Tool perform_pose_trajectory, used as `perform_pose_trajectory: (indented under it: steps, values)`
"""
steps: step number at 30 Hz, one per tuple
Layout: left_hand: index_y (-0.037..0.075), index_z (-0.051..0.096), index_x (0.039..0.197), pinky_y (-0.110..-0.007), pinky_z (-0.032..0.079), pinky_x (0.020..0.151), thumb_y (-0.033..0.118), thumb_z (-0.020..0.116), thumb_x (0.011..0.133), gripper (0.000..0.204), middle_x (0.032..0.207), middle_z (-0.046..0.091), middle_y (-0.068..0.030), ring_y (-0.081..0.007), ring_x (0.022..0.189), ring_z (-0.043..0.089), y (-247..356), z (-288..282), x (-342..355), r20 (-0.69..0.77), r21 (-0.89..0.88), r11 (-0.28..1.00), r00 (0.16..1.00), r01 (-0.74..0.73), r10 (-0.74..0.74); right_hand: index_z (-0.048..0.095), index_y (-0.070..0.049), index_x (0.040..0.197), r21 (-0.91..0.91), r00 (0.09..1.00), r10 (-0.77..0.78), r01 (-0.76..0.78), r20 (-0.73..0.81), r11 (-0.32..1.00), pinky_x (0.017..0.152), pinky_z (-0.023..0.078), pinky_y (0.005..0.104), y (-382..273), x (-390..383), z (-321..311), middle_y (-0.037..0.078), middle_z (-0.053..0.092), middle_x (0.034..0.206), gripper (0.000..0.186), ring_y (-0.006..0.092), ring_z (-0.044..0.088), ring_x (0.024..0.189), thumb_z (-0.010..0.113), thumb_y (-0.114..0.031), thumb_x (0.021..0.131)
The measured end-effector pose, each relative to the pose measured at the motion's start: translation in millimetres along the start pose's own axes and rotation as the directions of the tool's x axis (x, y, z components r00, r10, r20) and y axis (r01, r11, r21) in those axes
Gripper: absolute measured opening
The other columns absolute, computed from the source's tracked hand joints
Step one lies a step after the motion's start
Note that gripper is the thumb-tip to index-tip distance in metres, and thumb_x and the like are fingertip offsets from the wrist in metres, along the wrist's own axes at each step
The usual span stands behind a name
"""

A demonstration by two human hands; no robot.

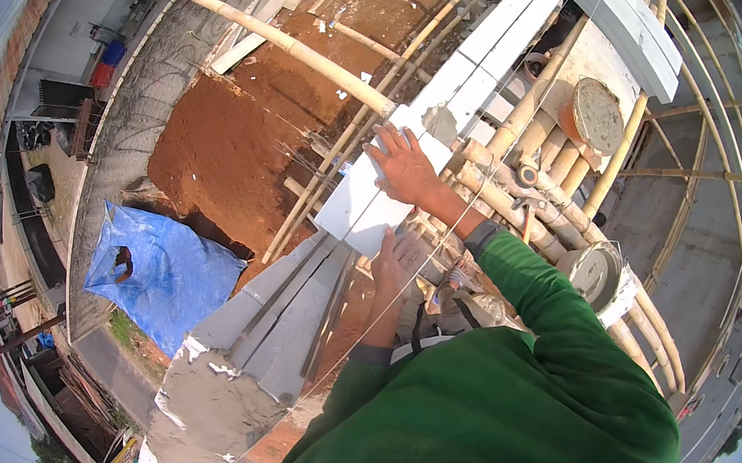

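A white lightweight block (pixel 352 198) lies on top of the wall in the middle of the view. My right hand (pixel 405 168) rests on it with fingers spread, palm down. Lower and closer to me, my left hand (pixel 397 261) is against the block's near side, fingers stretched out; part of that contact is hidden. Beyond my right hand, a row of white blocks (pixel 471 78) runs away along the wall, with a grey mortar smear (pixel 440 123) near the joint. A thin string line (pixel 482 185) crosses close to my right wrist.
Bamboo scaffolding (pixel 545 193) stands to the right, holding a round mortar tub (pixel 596 117) and a bucket (pixel 592 272). A bamboo pole (pixel 283 47) juts left over red soil. Below are a blue tarp (pixel 164 275) and a mortar-covered column top (pixel 216 408).
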State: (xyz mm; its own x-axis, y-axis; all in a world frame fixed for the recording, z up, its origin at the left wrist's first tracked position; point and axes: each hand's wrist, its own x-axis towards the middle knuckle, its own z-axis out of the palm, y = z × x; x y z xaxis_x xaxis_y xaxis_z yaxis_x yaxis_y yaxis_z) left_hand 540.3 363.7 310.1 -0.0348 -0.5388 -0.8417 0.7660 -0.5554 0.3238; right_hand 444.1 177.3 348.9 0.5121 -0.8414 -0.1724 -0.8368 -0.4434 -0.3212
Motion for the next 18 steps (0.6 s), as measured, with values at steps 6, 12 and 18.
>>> perform_pose_trajectory:
  steps: [6,12,18]
  values:
    - [-0.009,0.054,0.135,-0.048,0.053,0.092,0.031,0.068,0.104,0.052,0.125,0.063,-0.0252,-0.0352,0.113,0.063,1.3,-15.6,-28.0,-0.017,0.759,0.450,0.676,-0.471,0.737,0.052,-0.004,0.151,0.067,0.974,0.133,-0.122,-0.183,0.990,0.131,0.020,0.0564,8.0,-18.8,8.5,0.025,0.036,0.164,0.081,0.0427,0.026,0.158,0.084,-0.041,0.086]
    - [-0.013,0.032,0.154,-0.049,0.038,0.118,0.025,0.063,0.104,0.070,0.153,0.039,-0.0329,-0.0425,0.142,0.043,-2.9,-17.4,-13.7,0.027,0.900,0.183,0.471,-0.395,0.881,0.056,-0.002,0.147,0.174,0.946,0.188,-0.144,-0.266,0.974,0.131,0.020,0.0537,9.0,-31.0,20.5,0.026,0.040,0.162,0.080,0.0428,0.028,0.156,0.083,-0.045,0.085]
    - [-0.016,0.028,0.157,-0.048,0.044,0.110,0.044,0.066,0.103,0.089,0.146,0.051,-0.0324,-0.0390,0.132,0.056,42.2,-32.7,38.5,-0.207,0.635,0.637,0.698,-0.438,0.686,0.061,0.002,0.139,0.280,0.870,0.281,-0.174,-0.405,0.944,0.130,0.024,0.0536,-0.6,-45.7,30.2,0.027,0.044,0.158,0.074,0.0444,0.032,0.154,0.085,-0.041,0.084]
